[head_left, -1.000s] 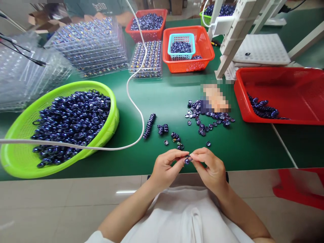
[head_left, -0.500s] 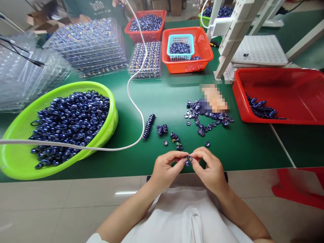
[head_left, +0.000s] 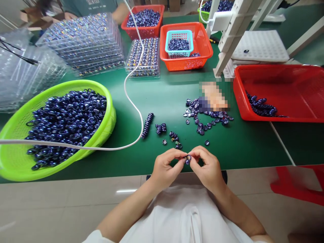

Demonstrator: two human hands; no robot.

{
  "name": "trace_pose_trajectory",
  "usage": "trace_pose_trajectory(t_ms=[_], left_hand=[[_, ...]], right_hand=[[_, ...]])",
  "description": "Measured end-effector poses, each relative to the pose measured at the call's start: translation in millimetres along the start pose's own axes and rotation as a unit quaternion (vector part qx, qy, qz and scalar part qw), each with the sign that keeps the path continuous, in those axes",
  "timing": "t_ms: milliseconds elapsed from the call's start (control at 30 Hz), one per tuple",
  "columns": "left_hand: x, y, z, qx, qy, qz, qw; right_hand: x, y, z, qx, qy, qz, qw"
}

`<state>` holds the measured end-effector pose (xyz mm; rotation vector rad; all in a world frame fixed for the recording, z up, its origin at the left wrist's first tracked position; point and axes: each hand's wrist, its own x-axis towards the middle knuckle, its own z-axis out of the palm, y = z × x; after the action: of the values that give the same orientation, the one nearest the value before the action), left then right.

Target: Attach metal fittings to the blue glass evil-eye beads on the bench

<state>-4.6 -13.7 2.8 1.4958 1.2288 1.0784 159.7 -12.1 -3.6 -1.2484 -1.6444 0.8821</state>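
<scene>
My left hand [head_left: 165,167] and my right hand [head_left: 206,167] meet at the near edge of the green table [head_left: 177,94], both pinching one small dark blue shiny piece [head_left: 187,159] between the fingertips. Just beyond the hands lie a few small clusters of the same blue pieces [head_left: 175,137] and a short row of stacked pieces [head_left: 147,125]. Farther out is a loose scatter of blue pieces [head_left: 207,116]. A big lime-green basket [head_left: 15,162] full of blue pieces sits at my left.
A white cable [head_left: 134,104] loops across the table and over the green basket. A red tray [head_left: 291,91] with some blue pieces stands at right. Orange baskets [head_left: 202,57], a small teal basket [head_left: 179,53] and stacks of clear blister trays [head_left: 83,44] are at the back. Another person sits across.
My hands stay together on the small piece, the fingers working it slightly. The view has shifted a little; nothing else on the table moved.
</scene>
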Motion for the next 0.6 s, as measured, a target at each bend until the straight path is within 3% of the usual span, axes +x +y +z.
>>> trace_pose_trajectory(t_ms=[167,300,433,600], left_hand=[[0.4,-0.5,-0.9,0.017,-0.011,0.001,1.0],[-0.6,0.5,1.3,-0.01,-0.036,-0.042,0.998],[2.4,0.2,2.3,-0.066,-0.009,-0.111,0.992],[8.8,1.3,-0.3,-0.155,0.01,-0.181,0.971]], right_hand=[[1.2,-0.5,-2.3,-0.02,-0.017,0.002,1.0],[3.1,7.1,-24.5,-0.042,-0.089,-0.04,0.994],[8.9,28.4,-55.7,-0.168,-0.021,-0.073,0.983],[16.9,56.3,-69.5,-0.29,-0.034,-0.09,0.952]])
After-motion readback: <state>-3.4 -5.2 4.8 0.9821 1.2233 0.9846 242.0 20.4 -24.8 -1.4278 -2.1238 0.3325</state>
